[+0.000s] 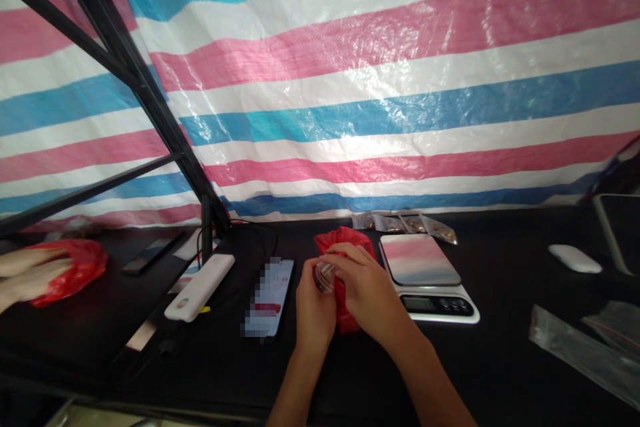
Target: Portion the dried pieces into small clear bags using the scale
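Both hands meet over a red plastic bag on the black table. My left hand is closed around a small clear plastic bag, whose contents are hard to make out. Over its top, my right hand has its fingers bent and pressed to the same clear bag. Just right of my hands stands a white kitchen scale with a shiny plate and nothing on it. Behind lie several small filled clear bags in a row.
A phone and a white power bank lie on the left, near a black metal frame. Another person's hand is in a red bag at far left. Flat clear bags and a white case lie right.
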`<action>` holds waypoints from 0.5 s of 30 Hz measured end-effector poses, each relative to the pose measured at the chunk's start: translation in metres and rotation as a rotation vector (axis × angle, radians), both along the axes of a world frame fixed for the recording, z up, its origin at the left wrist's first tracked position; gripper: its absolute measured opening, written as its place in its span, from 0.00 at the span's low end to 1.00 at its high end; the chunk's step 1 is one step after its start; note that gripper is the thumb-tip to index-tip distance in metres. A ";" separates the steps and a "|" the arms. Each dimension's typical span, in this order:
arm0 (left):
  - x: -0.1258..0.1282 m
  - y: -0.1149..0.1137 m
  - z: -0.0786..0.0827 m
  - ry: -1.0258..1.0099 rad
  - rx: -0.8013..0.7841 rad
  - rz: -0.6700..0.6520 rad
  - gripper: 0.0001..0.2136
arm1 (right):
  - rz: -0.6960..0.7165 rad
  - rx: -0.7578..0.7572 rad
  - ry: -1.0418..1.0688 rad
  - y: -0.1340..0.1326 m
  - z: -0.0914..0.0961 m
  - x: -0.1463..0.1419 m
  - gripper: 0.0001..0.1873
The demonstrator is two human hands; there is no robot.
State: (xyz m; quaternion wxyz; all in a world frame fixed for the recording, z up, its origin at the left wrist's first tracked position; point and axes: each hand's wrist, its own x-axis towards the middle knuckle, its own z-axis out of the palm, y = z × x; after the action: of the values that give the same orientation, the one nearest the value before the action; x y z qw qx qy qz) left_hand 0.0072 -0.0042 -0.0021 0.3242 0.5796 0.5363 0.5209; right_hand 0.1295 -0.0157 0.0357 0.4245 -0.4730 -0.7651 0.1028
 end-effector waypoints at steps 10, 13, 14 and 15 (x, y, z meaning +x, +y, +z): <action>-0.002 -0.002 0.013 0.009 0.002 0.039 0.06 | -0.024 0.038 0.184 0.005 -0.002 0.005 0.24; -0.009 0.001 0.005 0.094 -0.023 0.147 0.09 | -0.099 -0.034 0.103 0.009 -0.006 0.016 0.24; -0.012 0.002 0.002 0.109 -0.030 0.165 0.10 | -0.127 -0.086 0.050 0.009 -0.007 0.018 0.24; -0.014 0.003 -0.002 0.114 -0.037 0.167 0.10 | -0.156 -0.144 -0.009 0.010 -0.008 0.020 0.25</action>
State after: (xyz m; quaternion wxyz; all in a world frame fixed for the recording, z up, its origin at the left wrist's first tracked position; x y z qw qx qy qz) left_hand -0.0066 -0.0008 -0.0038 0.2594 0.5555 0.6099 0.5021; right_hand 0.1497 -0.0058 0.0274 0.3927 -0.5607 -0.7187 0.1220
